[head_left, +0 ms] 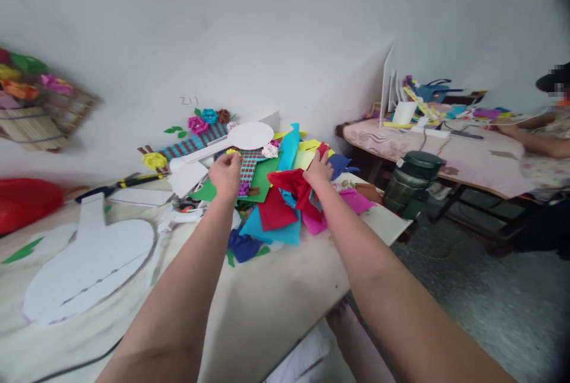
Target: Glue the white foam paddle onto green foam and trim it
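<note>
Both of my arms reach out over a heap of coloured paper scraps point(276, 217) on a cream table point(267, 300). My left hand point(226, 174) is closed, pinching the edge of a checked woven paper strip point(249, 164) that lies on a green sheet point(262, 178). My right hand point(319, 170) is closed on a crumpled red paper piece point(294, 187) that hangs from its fingers above the heap. Blue, pink, yellow and teal scraps lie around both hands.
A white guitar-shaped card cutout point(89, 264) lies at the left, a white paddle-shaped card point(249, 135) beyond my hands, and scissors point(129, 181) near the wall. Paper flowers point(205, 120) decorate a striped piece. A dark green jug point(412, 184) stands right. Another person's arm point(529, 136) rests on a second table point(449, 154).
</note>
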`<state>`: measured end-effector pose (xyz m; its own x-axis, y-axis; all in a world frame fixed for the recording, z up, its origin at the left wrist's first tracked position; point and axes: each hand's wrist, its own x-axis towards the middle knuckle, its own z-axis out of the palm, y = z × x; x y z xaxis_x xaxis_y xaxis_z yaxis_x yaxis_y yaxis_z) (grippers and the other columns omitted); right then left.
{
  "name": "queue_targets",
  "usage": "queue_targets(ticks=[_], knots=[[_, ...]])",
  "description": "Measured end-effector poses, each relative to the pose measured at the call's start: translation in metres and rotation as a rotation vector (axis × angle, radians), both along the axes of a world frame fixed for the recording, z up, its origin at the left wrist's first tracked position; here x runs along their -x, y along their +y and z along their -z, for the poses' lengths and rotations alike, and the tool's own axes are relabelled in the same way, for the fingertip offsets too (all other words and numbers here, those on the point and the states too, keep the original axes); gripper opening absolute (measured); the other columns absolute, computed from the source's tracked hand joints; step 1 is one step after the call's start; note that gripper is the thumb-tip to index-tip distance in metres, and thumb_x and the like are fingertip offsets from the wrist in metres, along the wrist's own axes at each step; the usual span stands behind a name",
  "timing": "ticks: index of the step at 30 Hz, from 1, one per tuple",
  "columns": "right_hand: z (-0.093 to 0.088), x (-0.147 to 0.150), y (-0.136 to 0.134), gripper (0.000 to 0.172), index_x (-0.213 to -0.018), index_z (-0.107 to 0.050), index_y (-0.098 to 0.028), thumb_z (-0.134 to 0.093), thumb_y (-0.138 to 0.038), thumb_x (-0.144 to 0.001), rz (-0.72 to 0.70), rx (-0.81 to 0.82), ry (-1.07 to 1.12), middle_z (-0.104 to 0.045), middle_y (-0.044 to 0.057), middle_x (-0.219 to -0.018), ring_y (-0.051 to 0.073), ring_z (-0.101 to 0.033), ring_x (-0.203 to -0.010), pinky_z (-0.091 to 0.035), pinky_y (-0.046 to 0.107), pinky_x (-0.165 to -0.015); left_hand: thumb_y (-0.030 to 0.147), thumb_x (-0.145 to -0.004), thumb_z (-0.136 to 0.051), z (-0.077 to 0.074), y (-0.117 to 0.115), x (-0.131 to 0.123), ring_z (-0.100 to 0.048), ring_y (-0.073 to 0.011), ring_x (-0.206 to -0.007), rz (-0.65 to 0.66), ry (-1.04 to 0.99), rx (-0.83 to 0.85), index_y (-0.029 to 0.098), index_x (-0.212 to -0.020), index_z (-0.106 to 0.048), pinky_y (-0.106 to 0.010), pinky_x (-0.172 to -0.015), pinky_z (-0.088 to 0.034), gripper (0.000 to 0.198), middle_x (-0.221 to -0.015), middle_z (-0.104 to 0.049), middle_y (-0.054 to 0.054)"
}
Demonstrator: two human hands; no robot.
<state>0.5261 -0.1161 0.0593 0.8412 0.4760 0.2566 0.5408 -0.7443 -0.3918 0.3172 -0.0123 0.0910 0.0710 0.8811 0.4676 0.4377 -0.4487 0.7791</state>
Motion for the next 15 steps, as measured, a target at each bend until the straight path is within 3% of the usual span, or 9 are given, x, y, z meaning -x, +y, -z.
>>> queue_targets(ticks=[3,5,9,12,15], knots=[[-0.006,0.008,0.005,0.070,-0.146,-0.025,-0.024,-0.053,-0.027,-0.081,-0.150,-0.007,-0.084,-0.009,0.007,-0.156,0.032,-0.018,-0.139,-0.023,0.050,-0.107,0.037,-0.080,-0.048,0.010,0.020,0.035,-0.063,-0.0254,-0.093,-0.245,0.008,0.105,0.017,-0.103,-0.069,-0.035,-0.084,-0.046,0.037,-0.095,-0.070,-0.009],[-0.011,0.014,0.009,0.057,-0.143,-0.031,-0.026,-0.041,-0.030,-0.088,-0.242,0.000,-0.037,-0.013,0.004,-0.155,0.032,-0.015,-0.139,-0.020,0.055,-0.107,0.034,-0.079,-0.049,0.019,0.029,0.054,-0.059,-0.0280,-0.103,-0.316,0.051,0.190,0.018,-0.108,-0.067,-0.038,-0.088,-0.044,0.038,-0.101,-0.069,-0.011],[-0.017,0.030,0.011,0.060,-0.141,-0.037,-0.022,-0.042,-0.044,-0.086,-0.288,0.093,0.092,-0.031,0.014,-0.148,0.039,-0.027,-0.134,-0.024,0.062,-0.102,0.031,-0.074,-0.055,0.035,0.045,0.072,-0.048,-0.0330,-0.119,-0.357,0.152,0.237,0.014,-0.115,-0.063,-0.043,-0.096,-0.039,0.045,-0.106,-0.066,-0.016],[-0.013,0.035,0.010,0.056,-0.136,-0.043,-0.023,-0.050,-0.035,-0.081,-0.292,0.230,0.149,-0.043,0.015,-0.140,0.039,-0.038,-0.127,-0.029,0.061,-0.099,0.026,-0.071,-0.057,0.043,0.054,0.074,-0.056,-0.0310,-0.110,-0.291,0.143,0.308,0.012,-0.120,-0.058,-0.040,-0.091,-0.043,0.052,-0.112,-0.064,-0.016],[-0.008,0.032,0.009,0.053,-0.133,-0.047,-0.024,-0.051,-0.030,-0.080,-0.297,0.330,0.178,-0.045,0.014,-0.139,0.037,-0.039,-0.128,-0.029,0.060,-0.099,0.020,-0.067,-0.059,0.049,0.060,0.075,-0.060,-0.0304,-0.105,-0.285,0.106,0.343,0.011,-0.120,-0.058,-0.038,-0.086,-0.047,0.054,-0.112,-0.064,-0.017]])
